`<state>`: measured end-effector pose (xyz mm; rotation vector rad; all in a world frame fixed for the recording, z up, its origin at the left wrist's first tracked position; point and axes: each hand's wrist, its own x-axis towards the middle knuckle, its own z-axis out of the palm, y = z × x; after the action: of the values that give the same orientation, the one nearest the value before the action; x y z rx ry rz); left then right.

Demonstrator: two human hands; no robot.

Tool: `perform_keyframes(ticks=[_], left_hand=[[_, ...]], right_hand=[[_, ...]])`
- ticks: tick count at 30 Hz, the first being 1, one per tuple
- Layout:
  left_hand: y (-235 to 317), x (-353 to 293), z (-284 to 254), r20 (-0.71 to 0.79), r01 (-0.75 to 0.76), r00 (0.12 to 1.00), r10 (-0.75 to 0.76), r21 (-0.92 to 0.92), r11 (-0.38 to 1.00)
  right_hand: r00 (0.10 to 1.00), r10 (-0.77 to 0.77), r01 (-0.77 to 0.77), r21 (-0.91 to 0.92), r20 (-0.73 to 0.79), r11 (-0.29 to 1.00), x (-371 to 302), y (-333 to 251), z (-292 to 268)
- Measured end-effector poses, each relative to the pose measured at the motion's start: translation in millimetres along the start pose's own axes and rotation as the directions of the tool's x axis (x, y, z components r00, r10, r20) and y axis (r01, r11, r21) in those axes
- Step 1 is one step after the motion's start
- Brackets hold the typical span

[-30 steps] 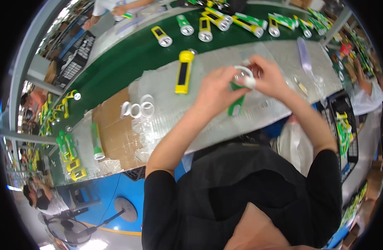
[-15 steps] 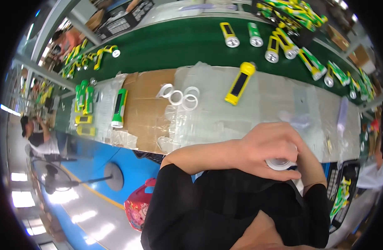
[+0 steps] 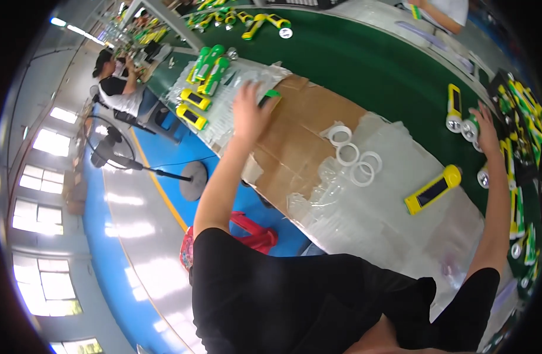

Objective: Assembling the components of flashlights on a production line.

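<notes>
My left hand (image 3: 248,112) reaches over the far left of the table, blurred, its fingers stretched out. Beside it, partly hidden under it, lies a green flashlight (image 3: 273,98) with a dark panel. At the far right my right hand (image 3: 488,131) has its fingers over a green flashlight (image 3: 469,127), whose silvery head shows below them. Next to that one lies a yellow flashlight (image 3: 454,106) on the green belt. Another yellow flashlight (image 3: 433,190) rests on the plastic-covered table, nearer to me. Several white rings (image 3: 347,154) lie at the middle.
Green and yellow flashlights (image 3: 209,69) sit in a group on the table's far left end. A dark crate (image 3: 521,130) full of flashlights stands at the far right. The green belt (image 3: 365,74) runs behind the cardboard (image 3: 306,124). A floor fan (image 3: 109,150) and a seated person (image 3: 120,88) are left.
My hands were together close to my body around a round, white-rimmed thing. They have spread apart, the left to the table's left end, the right to the belt. The view has turned left.
</notes>
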<state>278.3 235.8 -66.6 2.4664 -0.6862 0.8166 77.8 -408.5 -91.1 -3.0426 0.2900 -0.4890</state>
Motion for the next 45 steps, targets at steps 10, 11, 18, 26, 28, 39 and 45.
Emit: perform_keyframes(ticks=[10, 11, 18, 26, 28, 39, 45], left_hand=[[-188, 67, 12, -0.082, 0.393, 0.905, -0.418, 0.537, 0.746], [-183, 71, 15, -0.117, 0.256, 0.966, -0.229, 0.382, 0.888], [141, 25, 11, 0.215, -0.173, 0.878, 0.427, -0.69, 0.703], [318, -78, 54, 0.499, -0.229, 0.532, 0.684, -0.693, 0.684], [317, -93, 52, 0.436, -0.162, 0.578, 0.69, -0.767, 0.621], [318, -131, 19, 0.715, 0.575, 0.537, 0.448, -0.698, 0.426], [377, -129, 1, 0.726, 0.916, 0.324, 0.607, -0.402, -0.008]], right_hand=[[0.998, -0.016, 0.013, -0.044, -0.066, 0.999, -52, -44, -61], [0.994, 0.056, -0.054, 0.023, -0.098, 0.998, -64, -83, -72], [0.784, 0.581, -0.617, 0.382, 0.218, 0.688, -181, -192, -76], [0.563, 0.674, -0.583, 0.808, 0.478, -0.085, -181, -237, -60], [0.547, 0.679, -0.525, 0.832, 0.49, -0.178, -186, -239, -60], [0.802, 0.47, -0.226, 0.916, 0.368, -0.331, -249, -270, -93], [0.89, 0.235, -0.297, 0.887, 0.392, -0.354, -293, -296, -116]])
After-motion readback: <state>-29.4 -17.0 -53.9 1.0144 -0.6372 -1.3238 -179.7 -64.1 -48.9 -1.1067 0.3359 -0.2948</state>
